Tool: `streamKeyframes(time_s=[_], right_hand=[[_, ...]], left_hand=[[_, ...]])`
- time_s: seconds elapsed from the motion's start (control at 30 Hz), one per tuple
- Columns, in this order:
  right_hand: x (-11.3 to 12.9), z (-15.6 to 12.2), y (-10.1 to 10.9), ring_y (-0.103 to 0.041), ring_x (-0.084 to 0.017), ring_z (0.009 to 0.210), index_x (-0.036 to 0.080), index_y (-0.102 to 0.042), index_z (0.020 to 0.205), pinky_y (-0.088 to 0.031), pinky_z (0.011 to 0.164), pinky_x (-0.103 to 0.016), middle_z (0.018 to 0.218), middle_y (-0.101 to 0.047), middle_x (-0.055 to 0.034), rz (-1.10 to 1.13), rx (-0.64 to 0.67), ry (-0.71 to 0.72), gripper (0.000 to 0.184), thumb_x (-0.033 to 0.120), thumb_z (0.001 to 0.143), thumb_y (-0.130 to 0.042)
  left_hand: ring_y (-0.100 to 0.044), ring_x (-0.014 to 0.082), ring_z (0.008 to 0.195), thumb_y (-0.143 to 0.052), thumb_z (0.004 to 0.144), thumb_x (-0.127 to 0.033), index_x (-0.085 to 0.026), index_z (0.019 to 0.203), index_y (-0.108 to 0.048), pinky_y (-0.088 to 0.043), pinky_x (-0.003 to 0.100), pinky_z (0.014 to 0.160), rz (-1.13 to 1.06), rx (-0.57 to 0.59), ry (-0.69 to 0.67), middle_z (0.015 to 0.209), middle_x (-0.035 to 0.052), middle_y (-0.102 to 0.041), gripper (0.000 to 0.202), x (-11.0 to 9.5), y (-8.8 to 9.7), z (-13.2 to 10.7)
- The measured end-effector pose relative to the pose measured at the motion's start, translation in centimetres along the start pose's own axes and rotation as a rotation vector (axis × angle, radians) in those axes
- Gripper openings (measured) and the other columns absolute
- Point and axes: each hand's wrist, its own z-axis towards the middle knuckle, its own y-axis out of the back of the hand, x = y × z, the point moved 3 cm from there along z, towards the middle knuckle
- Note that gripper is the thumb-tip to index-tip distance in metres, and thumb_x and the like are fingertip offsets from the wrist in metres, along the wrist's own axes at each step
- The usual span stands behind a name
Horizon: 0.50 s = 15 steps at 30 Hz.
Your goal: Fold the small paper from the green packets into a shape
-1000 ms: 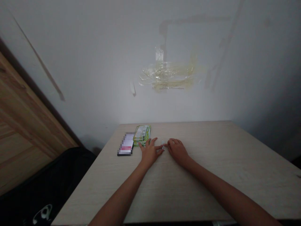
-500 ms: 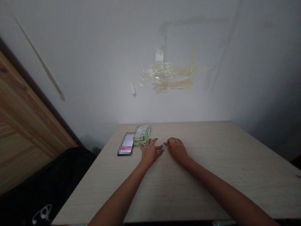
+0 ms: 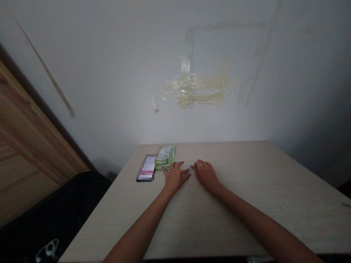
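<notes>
Both my hands rest on a pale wooden table (image 3: 246,190), far from me. My left hand (image 3: 174,176) lies flat with its fingers spread, beside a green and white packet (image 3: 165,156). My right hand (image 3: 205,173) has its fingers curled down on the table. A small whitish object (image 3: 190,169) sits between the fingertips of the two hands; it is too small to name, and I cannot tell which hand grips it.
A flat dark-edged rectangular item (image 3: 146,171), its top blurred out, lies left of the packet. A black bag (image 3: 49,223) sits below the table's left edge. A wooden door (image 3: 24,146) stands at the left. Old tape remains mark the white wall (image 3: 197,89).
Both hands stay almost still. The small whitish object between the fingertips shifted slightly away from me.
</notes>
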Motion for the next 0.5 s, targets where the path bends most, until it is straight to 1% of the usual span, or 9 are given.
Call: streamKeyframes(time_s=[0.13,0.37,0.43,0.5], right_hand=[[-0.15,-0.07,-0.42,-0.053,-0.024,0.12,0.018,-0.058,0.099,-0.038,0.098,-0.04,0.104,-0.068,-0.0119,0.0,-0.005,0.027,0.016,0.025,0.099,-0.043],[-0.9,-0.08,-0.69,-0.054,-0.022,0.118,0.015,-0.059,0.1,-0.039,0.098,-0.038,0.117,-0.064,-0.0158,0.002,-0.069,0.033,0.019,0.022,0.098,-0.041],[-0.94,-0.05,-0.71,-0.055,-0.022,0.117,0.016,-0.059,0.099,-0.039,0.098,-0.037,0.115,-0.064,-0.0148,0.005,-0.069,0.039,0.019,0.021,0.098,-0.041],[-0.93,-0.01,-0.75,-0.056,-0.022,0.113,0.016,-0.059,0.099,-0.04,0.097,-0.036,0.109,-0.066,-0.0126,0.005,-0.054,0.042,0.018,0.021,0.098,-0.042]], left_hand=[[-0.034,0.033,0.133,-0.055,0.085,-0.054,-0.051,0.106,-0.067,-0.003,0.078,0.102,0.004,0.004,-0.002,0.144,-0.0058,-0.047,0.025,-0.09,-0.01,-0.03],[-0.034,0.0319,0.133,-0.055,0.084,-0.057,-0.051,0.107,-0.066,0.003,0.077,0.104,0.007,-0.024,0.024,0.142,-0.0043,-0.049,0.027,-0.14,-0.07,-0.25],[-0.035,0.0317,0.133,-0.055,0.084,-0.057,-0.052,0.107,-0.066,0.003,0.076,0.104,-0.002,-0.023,0.02,0.142,-0.0046,-0.049,0.026,-0.12,-0.06,-0.26],[-0.035,0.0321,0.133,-0.056,0.083,-0.057,-0.051,0.107,-0.066,0.003,0.076,0.105,-0.009,-0.016,0.019,0.142,-0.0049,-0.048,0.027,-0.12,-0.04,-0.27]])
